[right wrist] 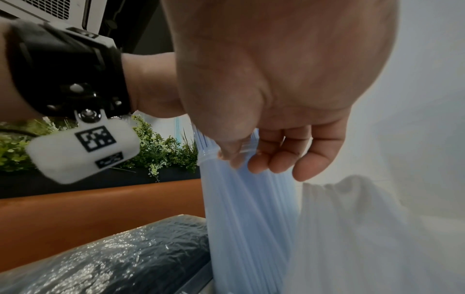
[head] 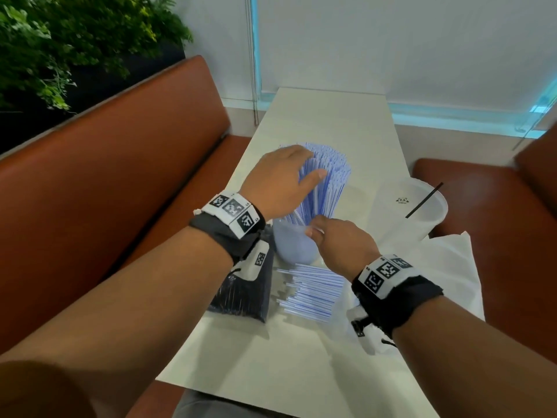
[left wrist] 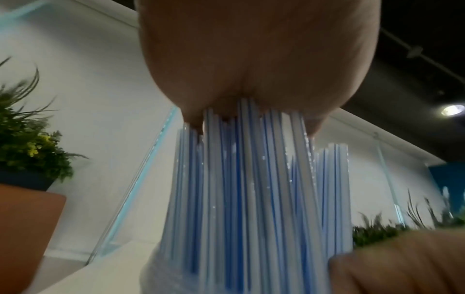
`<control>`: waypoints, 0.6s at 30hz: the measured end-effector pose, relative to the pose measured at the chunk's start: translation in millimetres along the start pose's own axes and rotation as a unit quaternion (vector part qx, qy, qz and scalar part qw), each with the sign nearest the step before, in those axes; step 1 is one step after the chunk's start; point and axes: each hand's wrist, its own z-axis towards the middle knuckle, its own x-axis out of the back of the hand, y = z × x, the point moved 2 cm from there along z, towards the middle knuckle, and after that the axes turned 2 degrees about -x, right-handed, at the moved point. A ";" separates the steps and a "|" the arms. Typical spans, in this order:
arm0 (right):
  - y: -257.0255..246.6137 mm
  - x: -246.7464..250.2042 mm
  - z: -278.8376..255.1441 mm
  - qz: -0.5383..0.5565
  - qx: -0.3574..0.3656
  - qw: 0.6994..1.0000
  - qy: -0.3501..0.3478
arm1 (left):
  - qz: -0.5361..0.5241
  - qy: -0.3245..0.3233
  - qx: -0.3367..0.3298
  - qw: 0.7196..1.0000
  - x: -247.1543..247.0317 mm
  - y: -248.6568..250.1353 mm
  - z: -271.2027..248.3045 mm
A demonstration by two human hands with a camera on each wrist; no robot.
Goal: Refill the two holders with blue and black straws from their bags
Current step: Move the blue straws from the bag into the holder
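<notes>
Blue straws [head: 324, 182] stand upright in a clear holder [head: 294, 245] at the surface's [head: 331, 122] centre, long axes near vertical, tops fanning toward 12 o'clock. The left hand [head: 280, 182] cups their tops, fingers spread and relaxed; the right hand [head: 343, 245] pinches the holder's rim at 5 o'clock. Steady downward pats should level them without tipping the holder. The second holder [head: 410, 209], at 3 o'clock, holds one black straw [head: 425, 199].

A pale tabletop [head: 331, 122] runs toward a white wall [head: 391, 40] at twelve o'clock, flanked by orange-brown bench seats [head: 120, 164], with green foliage [head: 75, 34] at ten o'clock and white cloth [head: 446, 267] at three.
</notes>
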 end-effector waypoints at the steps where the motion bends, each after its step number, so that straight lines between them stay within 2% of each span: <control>1: 0.6 -0.3 0.3 -0.005 0.000 1.000 0.000 | -0.018 0.028 0.000 0.999 4.1 -1.3 0.0; 3: 1.2 -1.9 1.9 -0.014 0.000 1.000 -0.001 | -0.010 0.099 0.001 0.995 5.4 -1.3 -3.1; 4: 0.9 -2.5 2.6 -0.011 -0.002 1.000 0.000 | 0.020 0.106 -0.002 0.994 2.4 2.0 -6.8; 6: 0.6 -1.7 2.8 0.001 -0.012 1.000 0.004 | 0.121 0.043 -0.029 0.991 -14.0 10.4 -15.6; 8: 0.5 -2.9 2.0 0.002 -0.005 1.000 0.011 | 0.164 0.002 -0.034 0.986 -26.2 5.0 -21.6; 13: 1.8 -6.3 3.4 -0.022 -0.007 1.000 0.001 | 0.110 0.071 0.046 0.990 -33.3 -7.3 -25.9; 15: 1.4 -6.7 4.3 -0.025 -0.004 1.000 -0.001 | 0.072 0.067 0.070 0.993 -38.6 -2.4 -21.5; 18: 1.0 -5.7 2.6 -0.032 -0.001 0.999 0.009 | 0.058 0.027 0.091 0.994 -42.5 4.2 5.1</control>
